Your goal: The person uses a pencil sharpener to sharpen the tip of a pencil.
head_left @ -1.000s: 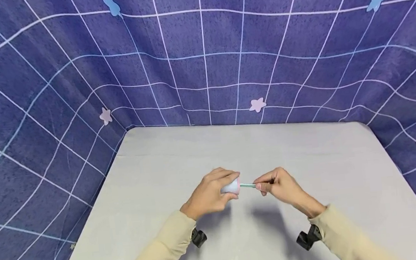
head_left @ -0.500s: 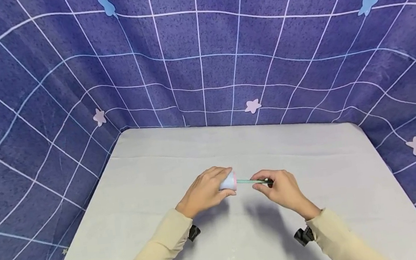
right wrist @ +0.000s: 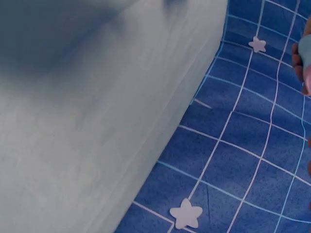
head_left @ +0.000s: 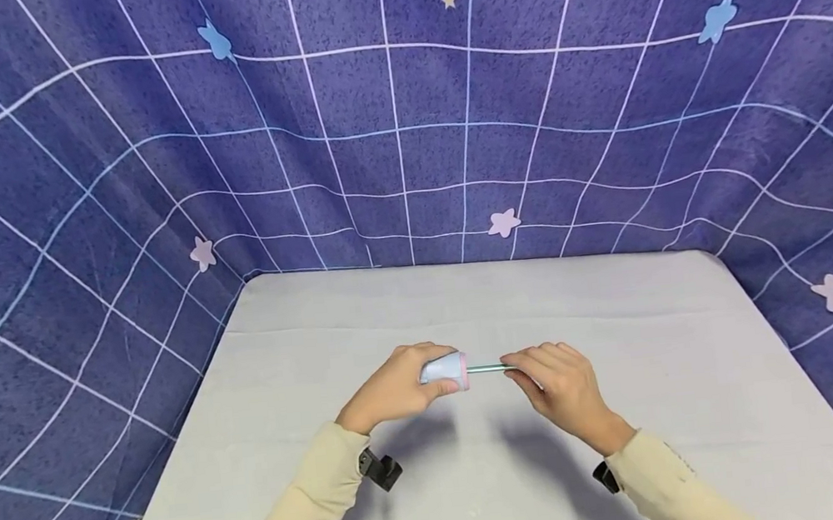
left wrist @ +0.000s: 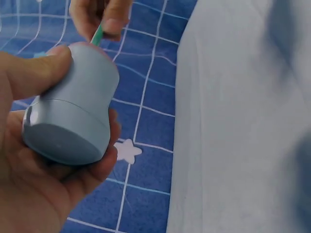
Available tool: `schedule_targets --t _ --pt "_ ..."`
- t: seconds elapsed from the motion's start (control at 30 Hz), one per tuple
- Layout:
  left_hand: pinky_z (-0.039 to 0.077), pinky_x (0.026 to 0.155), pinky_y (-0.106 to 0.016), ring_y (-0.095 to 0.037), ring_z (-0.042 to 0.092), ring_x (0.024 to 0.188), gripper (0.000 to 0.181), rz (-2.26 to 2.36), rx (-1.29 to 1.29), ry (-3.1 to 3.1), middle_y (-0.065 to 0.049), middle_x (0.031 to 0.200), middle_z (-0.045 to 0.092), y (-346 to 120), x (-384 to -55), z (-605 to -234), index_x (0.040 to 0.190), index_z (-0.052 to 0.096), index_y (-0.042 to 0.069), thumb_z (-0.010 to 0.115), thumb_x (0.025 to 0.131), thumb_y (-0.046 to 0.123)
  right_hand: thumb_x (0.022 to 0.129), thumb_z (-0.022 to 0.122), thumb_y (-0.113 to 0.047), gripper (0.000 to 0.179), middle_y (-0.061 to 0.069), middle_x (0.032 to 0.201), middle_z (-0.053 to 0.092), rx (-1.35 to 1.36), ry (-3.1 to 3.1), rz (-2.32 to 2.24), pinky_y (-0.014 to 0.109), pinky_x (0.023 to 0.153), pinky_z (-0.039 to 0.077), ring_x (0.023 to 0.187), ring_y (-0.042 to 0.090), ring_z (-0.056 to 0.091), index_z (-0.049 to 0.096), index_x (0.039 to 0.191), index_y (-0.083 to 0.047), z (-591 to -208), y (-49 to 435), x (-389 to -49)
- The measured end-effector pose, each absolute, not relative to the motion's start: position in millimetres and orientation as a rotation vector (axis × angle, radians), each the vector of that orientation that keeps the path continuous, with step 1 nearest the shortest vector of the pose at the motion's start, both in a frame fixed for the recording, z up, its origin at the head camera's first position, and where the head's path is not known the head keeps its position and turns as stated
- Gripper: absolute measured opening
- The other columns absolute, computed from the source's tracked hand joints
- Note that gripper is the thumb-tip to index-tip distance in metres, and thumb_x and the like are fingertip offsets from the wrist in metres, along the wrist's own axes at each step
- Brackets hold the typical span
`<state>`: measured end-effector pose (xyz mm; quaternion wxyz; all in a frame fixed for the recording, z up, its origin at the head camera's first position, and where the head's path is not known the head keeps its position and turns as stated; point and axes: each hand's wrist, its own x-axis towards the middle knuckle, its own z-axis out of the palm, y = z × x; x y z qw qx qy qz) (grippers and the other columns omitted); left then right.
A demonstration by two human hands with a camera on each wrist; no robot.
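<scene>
Above the table, my left hand (head_left: 398, 383) holds a light-blue pencil sharpener (head_left: 442, 369) on its side, its pink end facing right. In the left wrist view the waisted blue body (left wrist: 90, 82) lies between thumb and fingers, with its flat base toward the camera. A thin green pencil (head_left: 487, 368) runs from the pink end to my right hand (head_left: 560, 384), which pinches it between thumb and fingers. The pencil's tip is hidden inside the sharpener and its other end behind the right hand. The right wrist view catches only part of the sharpener (right wrist: 306, 53) at its edge.
A white-covered table (head_left: 331, 310) lies beneath both hands. Behind it and at the sides hangs a blue-purple curtain (head_left: 369, 156) with grid lines and stars. Each wrist carries a small black camera (head_left: 381, 468).
My right hand has shifted its grip along the pencil, its fingers now reaching over it and hiding the dark end seen before. The left hand and sharpener have moved slightly left.
</scene>
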<state>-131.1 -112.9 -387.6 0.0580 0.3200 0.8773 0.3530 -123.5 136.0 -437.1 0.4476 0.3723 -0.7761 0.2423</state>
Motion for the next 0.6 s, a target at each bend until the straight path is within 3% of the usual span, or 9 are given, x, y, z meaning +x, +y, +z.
schedule_targets --t 0.2,0.37,0.47,0.6 --pt "0.049 0.073 -0.023 -0.007 0.060 0.079 0.026 1.193 0.908 2.490 -0.001 0.094 0.070 -117 -135 -386 0.111 0.069 0.007 0.068 0.088 0.019 0.096 0.055 -0.018 0.022 0.000 0.078 0.069 0.975 -1.753 0.380 0.024 0.052 0.040 0.061 0.014 0.059 0.073 0.090 -0.007 -433 137 -125" --pt "0.050 0.079 -0.025 -0.007 0.061 0.085 0.022 1.241 0.912 2.380 0.000 0.097 0.071 -113 -138 -389 0.108 0.070 0.009 0.067 0.088 0.018 0.098 0.051 -0.018 0.025 -0.003 0.070 0.060 0.967 -1.728 0.290 0.019 0.046 0.031 0.052 0.010 0.044 0.072 0.087 -0.009 -431 139 -122" --pt "0.050 0.075 -0.023 -0.006 0.060 0.081 0.024 1.209 0.959 2.443 -0.001 0.095 0.071 -111 -139 -395 0.108 0.070 0.008 0.070 0.085 0.015 0.096 0.054 -0.022 0.022 -0.008 0.066 0.057 1.019 -1.941 0.383 0.013 0.042 0.027 0.049 0.004 0.037 0.072 0.087 -0.013 -426 140 -118" --pt "0.051 0.073 -0.023 -0.009 0.060 0.080 0.033 1.149 1.082 2.608 -0.003 0.097 0.070 -108 -137 -403 0.111 0.068 0.004 0.075 0.080 0.012 0.087 0.066 -0.020 0.011 -0.011 0.070 0.064 0.990 -2.440 0.713 0.013 0.045 0.031 0.050 -0.004 0.036 0.076 0.091 -0.016 -409 142 -117"
